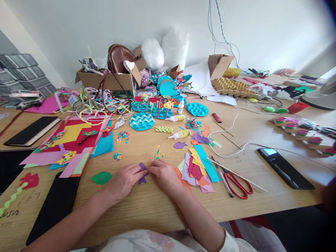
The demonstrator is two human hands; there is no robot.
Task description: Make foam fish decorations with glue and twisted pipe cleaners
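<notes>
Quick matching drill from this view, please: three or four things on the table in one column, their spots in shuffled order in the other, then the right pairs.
1. purple paper shape
2. red-handled scissors
3. phone
4. green paper cutout

A. left of the left hand
B. far right, screen up
C. between both hands' fingertips
D. right of the scrap pile

Pairs: 1-C, 2-D, 3-B, 4-A. The right hand pinches the shape too.
</notes>
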